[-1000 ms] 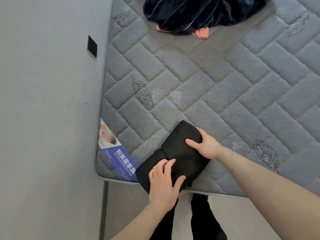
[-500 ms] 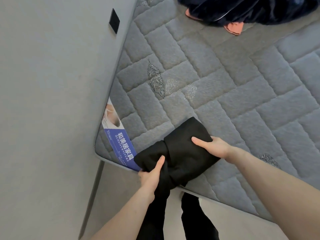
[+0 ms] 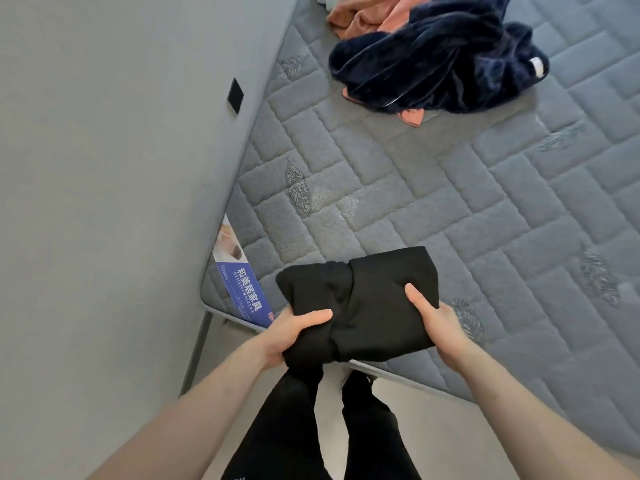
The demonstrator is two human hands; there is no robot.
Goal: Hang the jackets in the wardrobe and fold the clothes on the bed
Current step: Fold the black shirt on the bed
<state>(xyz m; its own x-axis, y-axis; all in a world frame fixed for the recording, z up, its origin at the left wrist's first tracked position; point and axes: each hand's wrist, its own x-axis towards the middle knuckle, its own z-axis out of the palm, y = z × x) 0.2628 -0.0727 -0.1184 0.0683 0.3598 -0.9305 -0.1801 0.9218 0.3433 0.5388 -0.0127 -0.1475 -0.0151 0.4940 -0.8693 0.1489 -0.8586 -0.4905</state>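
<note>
Holding the folded black cloth [image 3: 377, 306] at the bed's [image 3: 485, 209] near corner, your left hand [image 3: 294, 332] squeezed its left end and your right hand [image 3: 436, 323] gripped its right side. Dark blue clothes [image 3: 443, 60] lay near the far edge.

The mattress [image 3: 433, 188] is grey, quilted in a staggered brick pattern with darker leaf motifs scattered over it, and its corner label [image 3: 244, 294] is blue with white characters below a pale photo panel. The folded garment [image 3: 367, 306] is plain black; the crumpled heap holds a deep navy plush piece [image 3: 440, 53] over orange, perhaps terracotta, cloth [image 3: 360, 13]. The wall [image 3: 104, 168] is flat grey with one small black square [image 3: 235, 95].
</note>
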